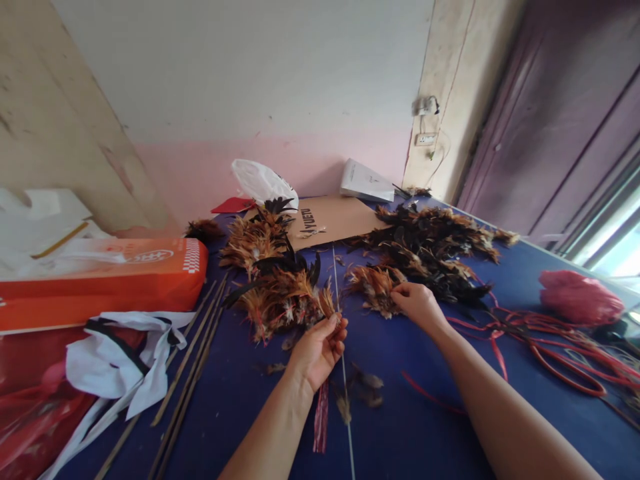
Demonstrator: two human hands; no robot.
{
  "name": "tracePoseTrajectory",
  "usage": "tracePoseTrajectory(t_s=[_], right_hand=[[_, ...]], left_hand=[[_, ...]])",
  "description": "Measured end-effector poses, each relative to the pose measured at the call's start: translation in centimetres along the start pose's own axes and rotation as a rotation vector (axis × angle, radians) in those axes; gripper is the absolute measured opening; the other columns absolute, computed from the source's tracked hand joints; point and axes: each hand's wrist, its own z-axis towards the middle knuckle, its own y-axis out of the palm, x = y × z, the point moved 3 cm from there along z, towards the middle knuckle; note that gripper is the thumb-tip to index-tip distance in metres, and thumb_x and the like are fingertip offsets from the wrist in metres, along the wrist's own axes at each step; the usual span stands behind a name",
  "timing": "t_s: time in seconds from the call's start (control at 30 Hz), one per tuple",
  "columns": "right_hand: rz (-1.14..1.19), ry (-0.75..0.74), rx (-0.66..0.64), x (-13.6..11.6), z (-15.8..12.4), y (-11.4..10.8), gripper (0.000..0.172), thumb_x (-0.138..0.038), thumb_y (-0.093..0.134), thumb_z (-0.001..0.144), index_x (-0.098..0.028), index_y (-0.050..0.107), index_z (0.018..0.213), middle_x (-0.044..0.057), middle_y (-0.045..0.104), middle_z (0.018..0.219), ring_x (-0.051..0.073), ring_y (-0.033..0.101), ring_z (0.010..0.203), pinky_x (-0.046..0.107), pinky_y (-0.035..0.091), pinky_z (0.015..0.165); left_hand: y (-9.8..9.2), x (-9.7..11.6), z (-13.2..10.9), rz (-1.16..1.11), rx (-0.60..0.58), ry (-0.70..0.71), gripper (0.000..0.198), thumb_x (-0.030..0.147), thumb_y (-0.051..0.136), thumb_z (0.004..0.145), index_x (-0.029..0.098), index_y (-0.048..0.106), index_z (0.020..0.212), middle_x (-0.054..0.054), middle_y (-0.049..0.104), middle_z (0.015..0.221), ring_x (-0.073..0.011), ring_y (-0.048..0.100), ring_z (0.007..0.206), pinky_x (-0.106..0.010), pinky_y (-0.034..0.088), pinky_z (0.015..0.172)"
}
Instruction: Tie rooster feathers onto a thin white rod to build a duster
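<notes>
My left hand [317,350] is closed around a thin pale stick [336,280] and a small fan of orange-brown feathers [327,301] held against it near the fingertips. The stick runs from the table's near edge up toward the cardboard. My right hand [417,303] reaches into a small tuft of brown and white feathers [375,287] and pinches at its edge. A large pile of orange and black feathers [273,280] lies to the left of my hands, and a darker pile [435,250] lies behind my right hand. Red strips [321,417] hang below my left palm.
The blue table [410,427] also carries several thin wooden sticks [193,363], an orange box [105,280], white cloth [120,363], a flat cardboard sheet [333,220], tangled red cords [550,347] and a pink bag [580,297]. A white plastic bag [263,181] leans at the wall.
</notes>
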Motion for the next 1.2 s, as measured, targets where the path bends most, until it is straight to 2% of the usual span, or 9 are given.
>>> tracePoseTrajectory(t_s=[0.1, 0.17, 0.47, 0.57, 0.7, 0.83, 0.9, 0.97, 1.2], right_hand=[[0.165, 0.038, -0.105, 0.6, 0.3, 0.0, 0.024, -0.034, 0.05, 0.067, -0.016, 0.066, 0.071, 0.004, 0.063, 0.058, 0.015, 0.056, 0.055, 0.023, 0.039, 0.051], [0.167, 0.037, -0.131, 0.5, 0.3, -0.1, 0.026, -0.036, 0.051, 0.066, -0.015, 0.066, 0.07, 0.003, 0.062, 0.057, 0.015, 0.055, 0.053, 0.023, 0.038, 0.049], [-0.362, -0.069, 0.017, -2.4, -1.4, 1.1, 0.032, -0.048, 0.048, 0.072, -0.023, 0.068, 0.078, 0.005, 0.066, 0.078, 0.019, 0.059, 0.072, 0.025, 0.037, 0.057], [-0.419, -0.108, 0.024, -2.9, -1.4, 1.6, 0.027, -0.042, 0.05, 0.073, -0.023, 0.067, 0.077, 0.005, 0.065, 0.083, 0.018, 0.059, 0.075, 0.025, 0.037, 0.058], [-0.166, -0.006, 0.035, -1.8, -0.7, 0.8, 0.021, -0.036, 0.052, 0.07, -0.025, 0.068, 0.076, 0.002, 0.065, 0.074, 0.017, 0.058, 0.069, 0.023, 0.036, 0.055], [0.192, 0.108, 0.0, -0.2, 0.0, -0.1, 0.029, -0.04, 0.054, 0.066, -0.016, 0.068, 0.073, 0.0, 0.057, 0.052, 0.012, 0.05, 0.048, 0.021, 0.032, 0.045], [0.253, 0.144, -0.005, 0.2, 0.1, -0.1, 0.032, -0.042, 0.054, 0.065, -0.014, 0.068, 0.072, -0.001, 0.054, 0.047, 0.011, 0.046, 0.043, 0.022, 0.031, 0.042], [0.198, 0.101, 0.014, -0.1, 0.1, 0.1, 0.031, -0.042, 0.055, 0.065, -0.016, 0.069, 0.073, 0.0, 0.058, 0.052, 0.013, 0.05, 0.048, 0.022, 0.034, 0.046], [-0.345, -0.053, 0.062, -2.7, -0.9, 2.1, 0.033, -0.05, 0.054, 0.068, -0.023, 0.066, 0.08, 0.006, 0.066, 0.081, 0.022, 0.06, 0.075, 0.027, 0.039, 0.059]], left_hand=[[0.0, 0.0, 0.0, -0.002, -0.001, -0.009, 0.01, 0.013, 0.064, 0.07, 0.011, 0.062, 0.08, -0.005, 0.064, 0.074, -0.008, 0.058, 0.057, -0.015, 0.043, 0.045], [0.0, -0.1, 0.0, -0.004, -0.005, -0.011, 0.009, 0.013, 0.063, 0.07, 0.011, 0.062, 0.08, -0.005, 0.064, 0.074, -0.0082, 0.058, 0.056, -0.015, 0.043, 0.044], [0.2, -0.2, -0.1, 0.001, 0.008, -0.015, 0.008, 0.013, 0.063, 0.071, 0.011, 0.062, 0.079, -0.005, 0.064, 0.073, -0.0081, 0.058, 0.055, -0.015, 0.042, 0.043], [0.2, -0.2, 0.0, -0.002, 0.013, -0.015, 0.009, 0.013, 0.062, 0.071, 0.011, 0.062, 0.079, -0.006, 0.064, 0.073, -0.0084, 0.058, 0.055, -0.015, 0.042, 0.044], [0.0, -0.1, 0.0, 0.001, 0.013, -0.014, 0.01, 0.013, 0.063, 0.07, 0.011, 0.062, 0.08, -0.005, 0.064, 0.073, -0.0085, 0.058, 0.056, -0.015, 0.042, 0.044], [0.1, -0.1, 0.0, 0.008, 0.003, -0.011, 0.011, 0.014, 0.064, 0.07, 0.011, 0.062, 0.08, -0.005, 0.064, 0.074, -0.0086, 0.058, 0.056, -0.015, 0.043, 0.044], [0.1, -0.2, 0.0, 0.015, 0.003, -0.011, 0.011, 0.014, 0.064, 0.07, 0.011, 0.062, 0.08, -0.005, 0.064, 0.074, -0.0087, 0.058, 0.056, -0.015, 0.043, 0.044], [0.1, -0.3, 0.1, 0.024, 0.003, -0.01, 0.011, 0.014, 0.064, 0.07, 0.011, 0.062, 0.08, -0.005, 0.064, 0.073, -0.0088, 0.058, 0.055, -0.015, 0.043, 0.044], [0.1, -0.4, 0.0, 0.023, 0.009, -0.012, 0.008, 0.013, 0.063, 0.071, 0.011, 0.062, 0.079, -0.005, 0.064, 0.072, -0.0083, 0.057, 0.054, -0.015, 0.042, 0.043]])
